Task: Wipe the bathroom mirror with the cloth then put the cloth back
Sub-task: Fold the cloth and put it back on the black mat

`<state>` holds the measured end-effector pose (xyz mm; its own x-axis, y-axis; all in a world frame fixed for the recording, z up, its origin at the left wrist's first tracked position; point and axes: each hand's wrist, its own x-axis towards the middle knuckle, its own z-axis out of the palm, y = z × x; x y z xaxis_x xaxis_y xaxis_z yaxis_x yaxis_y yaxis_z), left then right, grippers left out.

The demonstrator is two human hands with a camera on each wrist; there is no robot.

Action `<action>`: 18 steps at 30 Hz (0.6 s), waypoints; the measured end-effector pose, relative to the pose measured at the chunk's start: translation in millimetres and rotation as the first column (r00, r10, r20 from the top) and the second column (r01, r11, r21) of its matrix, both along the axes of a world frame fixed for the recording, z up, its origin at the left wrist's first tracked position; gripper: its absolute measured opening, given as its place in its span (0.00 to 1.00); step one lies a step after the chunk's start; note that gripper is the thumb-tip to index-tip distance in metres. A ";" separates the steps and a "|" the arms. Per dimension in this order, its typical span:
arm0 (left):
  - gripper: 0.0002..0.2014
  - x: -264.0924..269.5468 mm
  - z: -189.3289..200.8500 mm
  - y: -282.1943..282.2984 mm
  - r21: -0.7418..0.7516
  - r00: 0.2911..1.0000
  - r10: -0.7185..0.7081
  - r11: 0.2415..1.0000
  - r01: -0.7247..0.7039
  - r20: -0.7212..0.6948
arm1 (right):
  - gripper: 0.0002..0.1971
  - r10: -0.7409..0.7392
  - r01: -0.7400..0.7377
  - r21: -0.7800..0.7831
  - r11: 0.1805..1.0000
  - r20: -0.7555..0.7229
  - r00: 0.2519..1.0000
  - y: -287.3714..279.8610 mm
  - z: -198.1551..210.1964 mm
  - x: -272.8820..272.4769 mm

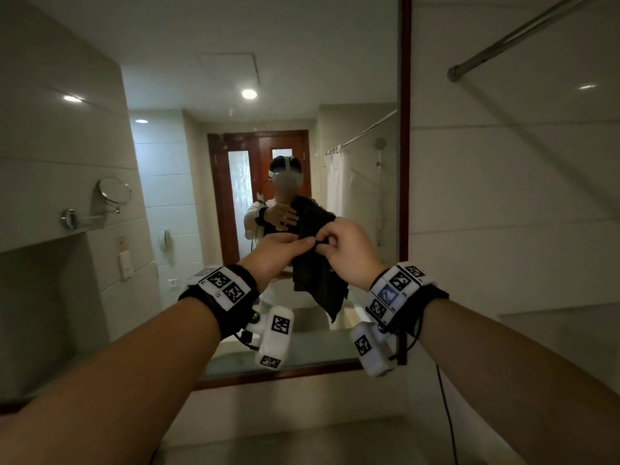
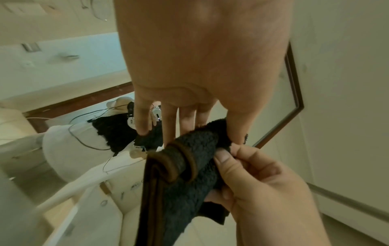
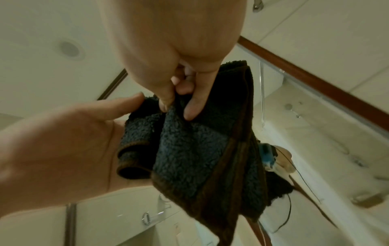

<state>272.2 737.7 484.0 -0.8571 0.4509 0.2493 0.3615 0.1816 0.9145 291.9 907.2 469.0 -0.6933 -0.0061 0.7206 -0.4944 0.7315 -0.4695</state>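
A dark, fleecy cloth (image 1: 315, 280) with a brown hem hangs between my two raised hands, close in front of the big wood-framed mirror (image 1: 268, 78). My right hand (image 1: 327, 243) pinches the cloth's top edge between thumb and forefinger, seen close in the right wrist view (image 3: 176, 109). My left hand (image 1: 295, 245) has straight fingers. The cloth (image 3: 189, 149) lies folded across its open palm (image 3: 73, 141), with the thumb against the cloth's upper edge. In the left wrist view the cloth (image 2: 189, 174) hangs down from under the left thumb. The mirror reflects me and the cloth.
A small round swivel mirror (image 1: 114, 193) sticks out from the tiled wall on the left, above a recessed niche. A metal curtain rod (image 1: 520, 35) crosses the upper right. The pale counter (image 1: 302, 441) lies below my forearms. A cable hangs from my right wrist.
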 end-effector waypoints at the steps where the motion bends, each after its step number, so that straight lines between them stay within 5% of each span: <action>1: 0.15 9.8 -3.7 -16.3 0.024 0.999 -0.018 1.000 0.017 0.028 | 0.07 0.025 -0.025 -0.001 1.000 0.010 1.000 -17.8 -4.3 7.1; 10: 0.16 42.5 -44.2 -173.7 0.106 0.968 0.125 0.983 -0.150 0.218 | 0.05 0.280 -0.274 -0.056 0.960 0.169 0.945 -191.0 -49.2 21.7; 18: 0.15 22.2 -93.2 -306.2 -0.078 0.885 0.406 0.914 -0.399 0.227 | 0.12 0.510 -0.517 -0.100 0.850 0.401 0.761 -310.3 -95.8 -20.8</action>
<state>294.5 431.6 390.8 -0.9982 0.0590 0.0123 0.0291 0.2927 0.9558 271.2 596.9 373.2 -0.8069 -0.4534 0.3787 -0.5705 0.4317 -0.6987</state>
